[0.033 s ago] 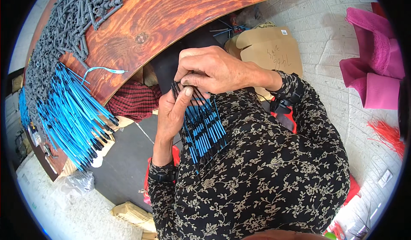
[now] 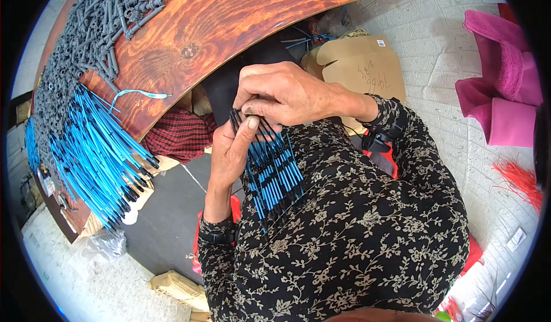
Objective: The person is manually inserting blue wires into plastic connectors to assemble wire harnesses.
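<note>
A fan of thin blue-and-black strands (image 2: 275, 175) hangs down in front of my patterned top. Its upper ends sit in my left hand (image 2: 231, 150), whose thumb presses on them. My right hand (image 2: 281, 92) is closed over the same upper ends, thumb and fingers pinched together; what lies between those fingertips is hidden. Both hands meet just off the table's near edge. At the left of the table lies a large bundle of similar blue strands (image 2: 97, 155) with black ends, and beside it a single light-blue strip (image 2: 140, 94).
A heap of grey tubular parts (image 2: 97, 41) covers the left of the wooden table (image 2: 229, 18). A cardboard piece (image 2: 367, 72) stands beyond my right forearm. Red-and-black checked cloth (image 2: 178, 132) hangs below the table edge. Pink cloth (image 2: 505, 75) and red strands (image 2: 519, 184) lie at the right.
</note>
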Available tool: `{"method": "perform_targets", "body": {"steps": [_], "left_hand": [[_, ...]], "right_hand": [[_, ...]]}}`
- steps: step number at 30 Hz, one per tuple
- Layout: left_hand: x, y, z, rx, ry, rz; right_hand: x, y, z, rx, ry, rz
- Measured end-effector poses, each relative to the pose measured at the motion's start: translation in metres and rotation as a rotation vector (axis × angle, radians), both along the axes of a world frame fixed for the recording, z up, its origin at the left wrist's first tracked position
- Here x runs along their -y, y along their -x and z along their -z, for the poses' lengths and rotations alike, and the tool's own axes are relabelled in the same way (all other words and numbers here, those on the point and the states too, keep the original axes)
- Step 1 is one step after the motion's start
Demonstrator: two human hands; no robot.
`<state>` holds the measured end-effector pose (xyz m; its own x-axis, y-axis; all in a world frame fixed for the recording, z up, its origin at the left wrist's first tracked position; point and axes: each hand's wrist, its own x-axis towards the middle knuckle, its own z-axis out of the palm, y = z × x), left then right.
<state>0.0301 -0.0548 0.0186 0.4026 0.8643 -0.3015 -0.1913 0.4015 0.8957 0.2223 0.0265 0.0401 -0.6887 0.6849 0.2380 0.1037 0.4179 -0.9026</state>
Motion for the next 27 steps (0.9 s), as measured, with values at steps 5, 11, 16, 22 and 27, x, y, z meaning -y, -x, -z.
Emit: {"method": "perform_targets", "body": {"steps": [5,11,16,22,27], "left_hand": [[-0.002,0.001,-0.001,-0.012,-0.022,0.024],[-0.003,0.0,-0.003,-0.063,-0.047,0.053],[-0.003,0.0,-0.004,-0.061,-0.081,0.046],[-0.002,0.0,0.0,-0.058,-0.067,0.043],[-0.002,0.001,-0.002,-0.033,-0.063,0.002]], "right_hand": [[-0.001,0.003,-0.001,0.011,0.008,0.032],[-0.006,0.001,-0.001,0.047,-0.058,-0.023],[-0.005,0.004,0.002,0.013,-0.077,-0.023],[-0.006,0.006,0.006,-0.057,-0.028,-0.059],[-0.007,0.006,0.003,-0.064,0.012,-0.075]]}}
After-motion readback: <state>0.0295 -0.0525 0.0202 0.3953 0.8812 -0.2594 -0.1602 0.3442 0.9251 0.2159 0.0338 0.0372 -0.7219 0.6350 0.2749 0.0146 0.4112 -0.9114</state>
